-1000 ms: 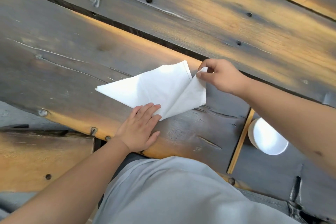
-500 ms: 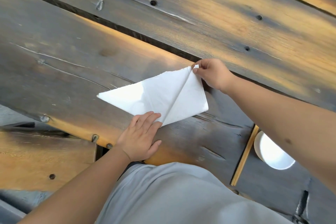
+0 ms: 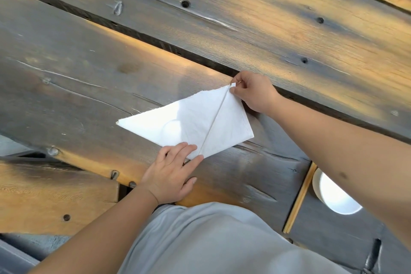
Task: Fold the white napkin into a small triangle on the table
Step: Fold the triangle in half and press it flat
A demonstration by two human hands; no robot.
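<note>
Napkin (image 3: pixel 191 128): white, lying flat on the wooden table (image 3: pixel 93 87), near the middle of the view. Folded into a broad four-cornered shape, long point toward 9 o'clock, blunt corner toward 3 o'clock. Crossed by one straight crease, running from the far tip at 1 o'clock down to the near tip at 6 o'clock. Frayed threads along the upper left edge.

Left hand (image 3: pixel 172 173): spread flat, palm down, fingers released and extended, fingertips pressing the near corner of the cloth right at the lower end of the crease. Not gripping anything.

Right hand (image 3: pixel 253 92): at the far tip, thumb and forefinger pinched on that corner, remaining fingers curled in. Small bit of hem poking out above the pinch.

Dark gap between planks (image 3: pixel 155 40) running just beyond the far tip, toward 12 o'clock. White bowl (image 3: pixel 333 196) at 4 o'clock, well apart from the cloth, partly hidden by the right forearm. Grey garment (image 3: pixel 211 240) filling the bottom at 6 o'clock.
</note>
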